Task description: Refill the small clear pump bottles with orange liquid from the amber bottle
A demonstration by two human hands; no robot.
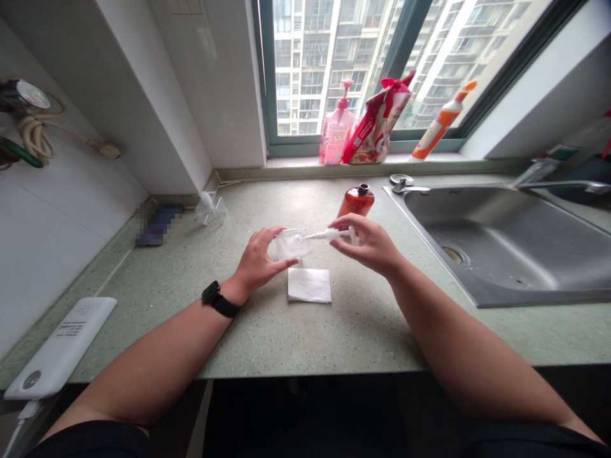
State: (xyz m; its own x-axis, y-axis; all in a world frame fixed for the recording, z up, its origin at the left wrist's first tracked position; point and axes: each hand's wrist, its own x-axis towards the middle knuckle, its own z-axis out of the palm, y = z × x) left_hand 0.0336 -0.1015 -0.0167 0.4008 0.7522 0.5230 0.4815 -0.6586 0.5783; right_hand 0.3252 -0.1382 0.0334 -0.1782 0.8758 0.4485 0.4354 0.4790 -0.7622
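My left hand (261, 257) grips a clear square bottle (290, 244), tilted so that its neck points to the right. Between the fingers of my right hand (365, 242) is a white pump head (334, 235). Its thin tube end reaches left to the mouth of the bottle; whether the tip is inside, I cannot tell. Just behind my right hand stands an amber bottle (356, 202) with an uncapped dark neck, its lower part hidden. A folded white paper towel (309, 285) lies on the counter below both hands.
Another clear bottle (210, 210) stands back left beside a blurred dark object (160, 226). A white power bank (62, 346) lies at left. The steel sink (506, 238) is at right. The sill holds a pink pump bottle (337, 133), a red bag (379, 121) and an orange-white bottle (439, 127).
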